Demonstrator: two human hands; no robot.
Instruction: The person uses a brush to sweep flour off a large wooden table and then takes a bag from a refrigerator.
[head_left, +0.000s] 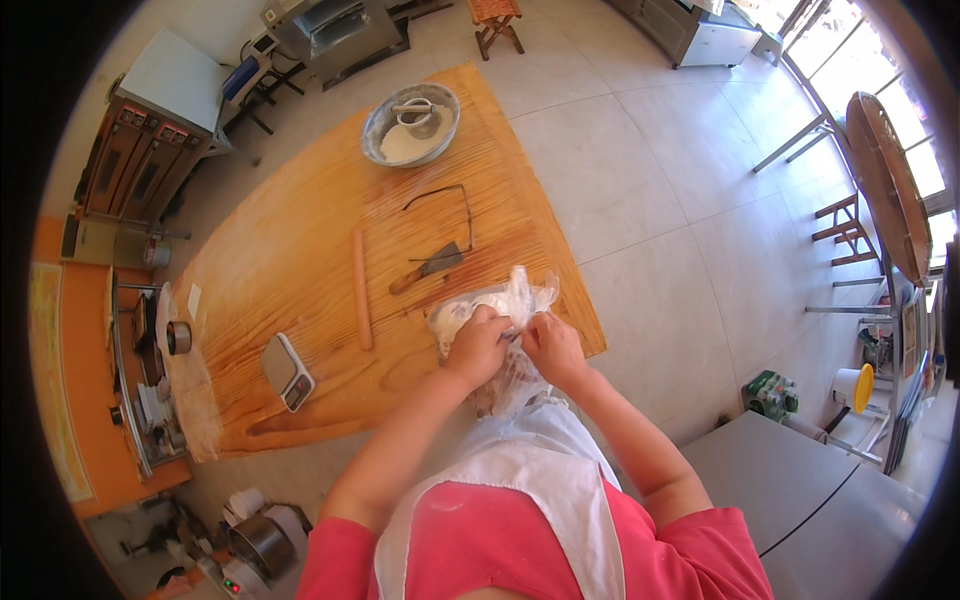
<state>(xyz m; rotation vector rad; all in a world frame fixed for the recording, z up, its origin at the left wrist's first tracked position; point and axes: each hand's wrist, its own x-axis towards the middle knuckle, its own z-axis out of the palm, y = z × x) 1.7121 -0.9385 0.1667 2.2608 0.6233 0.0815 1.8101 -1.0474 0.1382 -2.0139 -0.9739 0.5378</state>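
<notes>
Both my hands are at the near edge of the wooden table, close together on a clear plastic bag (517, 379). My left hand (480, 345) pinches the gathered plastic from the left, and my right hand (553, 346) grips it from the right. The bag's neck stands up between them. Dark reddish contents show dimly through its lower part; what they are I cannot tell. Just beyond and left of my fingers lies a flat pack in clear plastic (452, 319) with pale contents, partly hidden by my left hand.
On the wooden table (300, 247) are a rolling pin (361, 289), a scraper with a wooden handle (427, 270), eyeglasses (469, 217), a digital scale (288, 371) and a metal bowl (367, 139) holding flour and a sieve-like tool. A steel-topped cabinet (787, 480) stands at the right.
</notes>
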